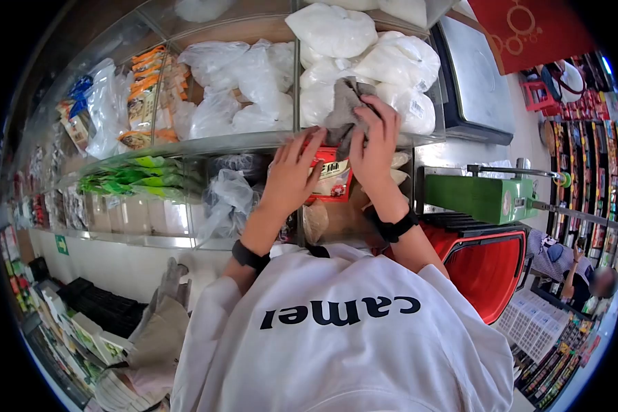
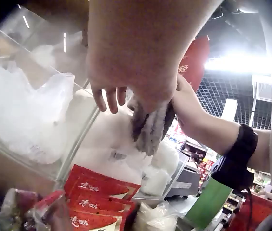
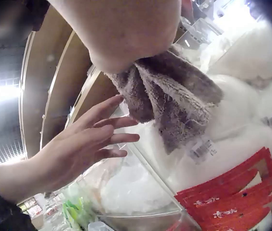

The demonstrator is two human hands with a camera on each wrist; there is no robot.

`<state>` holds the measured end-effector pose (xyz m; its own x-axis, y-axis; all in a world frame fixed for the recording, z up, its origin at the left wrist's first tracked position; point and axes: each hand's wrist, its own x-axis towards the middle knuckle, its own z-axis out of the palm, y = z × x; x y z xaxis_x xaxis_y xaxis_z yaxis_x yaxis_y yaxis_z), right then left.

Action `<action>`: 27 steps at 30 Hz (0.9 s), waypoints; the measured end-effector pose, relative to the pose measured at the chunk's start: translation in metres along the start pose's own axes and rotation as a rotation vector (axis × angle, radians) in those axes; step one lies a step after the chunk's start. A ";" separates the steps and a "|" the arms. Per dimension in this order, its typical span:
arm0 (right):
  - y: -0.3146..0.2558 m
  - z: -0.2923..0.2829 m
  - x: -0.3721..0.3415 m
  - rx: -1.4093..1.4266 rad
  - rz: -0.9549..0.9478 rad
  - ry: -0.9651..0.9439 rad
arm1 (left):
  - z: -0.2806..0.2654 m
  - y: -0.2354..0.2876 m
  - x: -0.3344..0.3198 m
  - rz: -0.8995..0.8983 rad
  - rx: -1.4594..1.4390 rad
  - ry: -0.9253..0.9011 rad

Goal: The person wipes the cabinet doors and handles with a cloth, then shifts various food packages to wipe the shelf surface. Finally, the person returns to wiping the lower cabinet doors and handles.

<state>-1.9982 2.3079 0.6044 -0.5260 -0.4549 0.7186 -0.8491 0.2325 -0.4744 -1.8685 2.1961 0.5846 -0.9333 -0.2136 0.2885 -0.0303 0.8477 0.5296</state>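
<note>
A crumpled grey-brown cloth (image 1: 343, 113) hangs from my right hand (image 1: 379, 147), which grips it over the bags of white contents (image 1: 398, 62). In the right wrist view the terry cloth (image 3: 179, 96) droops in folds below that hand. My left hand (image 1: 292, 175) is held beside it with fingers spread and extended. Its fingertips come right at the cloth's edge in the right wrist view. Below both hands lie red packets (image 1: 333, 187), stacked overlapping in the left wrist view. The right fingers are partly hidden by the wrist in the right wrist view.
Clear dividers split the shelf into bins. Plastic bags (image 1: 237, 82) and orange packets (image 1: 144, 89) fill bins on the left, with green packets (image 1: 134, 175) lower down. A green box-shaped device (image 1: 470, 198) and red baskets (image 1: 484, 271) stand to the right.
</note>
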 end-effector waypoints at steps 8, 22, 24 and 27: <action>0.008 0.005 -0.010 -0.038 0.096 -0.058 | 0.011 0.004 0.000 -0.053 -0.096 -0.029; -0.003 0.018 -0.021 -0.009 0.033 -0.250 | 0.018 -0.002 -0.016 0.012 -0.100 0.076; -0.012 0.018 -0.021 0.023 0.016 -0.268 | 0.014 -0.001 -0.021 0.044 -0.092 0.099; -0.024 0.021 -0.029 0.052 -0.017 -0.302 | 0.014 -0.001 -0.032 0.031 -0.097 0.089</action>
<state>-1.9617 2.2973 0.5845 -0.4668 -0.6950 0.5469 -0.8500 0.1818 -0.4944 -1.8437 2.2091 0.5638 -0.8976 -0.2343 0.3733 0.0365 0.8047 0.5926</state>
